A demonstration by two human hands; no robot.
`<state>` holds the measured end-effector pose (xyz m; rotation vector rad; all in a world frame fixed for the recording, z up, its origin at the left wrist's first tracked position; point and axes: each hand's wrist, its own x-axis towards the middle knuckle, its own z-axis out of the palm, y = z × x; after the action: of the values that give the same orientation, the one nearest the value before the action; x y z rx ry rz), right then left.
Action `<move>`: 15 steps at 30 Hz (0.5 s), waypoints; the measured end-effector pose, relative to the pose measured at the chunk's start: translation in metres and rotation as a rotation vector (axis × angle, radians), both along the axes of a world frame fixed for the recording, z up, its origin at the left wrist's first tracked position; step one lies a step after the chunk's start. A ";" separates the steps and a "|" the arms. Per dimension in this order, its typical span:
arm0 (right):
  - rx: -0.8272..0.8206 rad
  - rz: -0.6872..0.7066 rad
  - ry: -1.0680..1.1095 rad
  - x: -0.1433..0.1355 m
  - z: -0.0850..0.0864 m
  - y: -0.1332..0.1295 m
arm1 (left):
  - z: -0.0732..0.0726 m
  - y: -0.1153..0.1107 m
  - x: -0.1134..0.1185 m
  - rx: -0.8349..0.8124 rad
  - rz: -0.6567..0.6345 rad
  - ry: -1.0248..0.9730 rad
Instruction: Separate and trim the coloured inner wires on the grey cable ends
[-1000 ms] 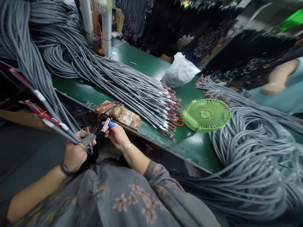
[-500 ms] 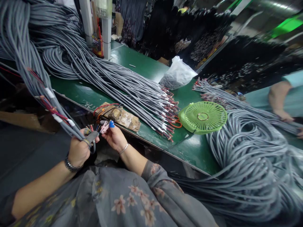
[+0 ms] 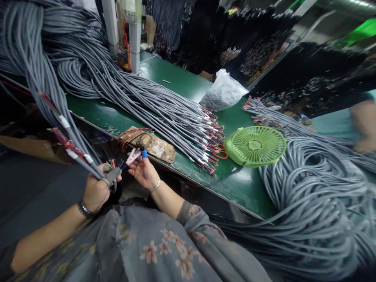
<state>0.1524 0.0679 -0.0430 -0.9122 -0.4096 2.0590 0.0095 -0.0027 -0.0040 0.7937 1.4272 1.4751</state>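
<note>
My left hand (image 3: 98, 188), with grey covers on its thumb and a finger, is closed around the end of several grey cables (image 3: 84, 152). Thin coloured wires (image 3: 117, 163) fan out from the stripped end just past its thumb. Close by on the right, my right hand (image 3: 145, 172) is turned palm up, a blue cover on its thumb tip. A small pale pink clip-like tool (image 3: 133, 156) is pinched between its thumb and fingers, near the wire tips. How the fingers sit under that tool is partly hidden.
The green table (image 3: 167, 94) bears a long grey cable bundle (image 3: 158, 103), a wooden block (image 3: 152, 145), a green fan (image 3: 254, 145) and a white plastic bag (image 3: 225, 90). Coiled cables (image 3: 311, 196) lie at right, near another person's arm (image 3: 366, 121).
My right hand has shifted slightly right, its fingers more unfolded, and the pink tool has moved away from the wires. The other person's arm has moved right.
</note>
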 end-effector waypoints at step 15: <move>0.108 0.052 -0.092 0.022 -0.018 -0.019 | -0.016 -0.006 -0.013 0.014 -0.086 -0.027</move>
<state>0.1740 0.0494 -0.0612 -0.9425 -0.5936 2.0259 -0.0036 -0.0089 -0.0198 0.8303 1.3475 1.4263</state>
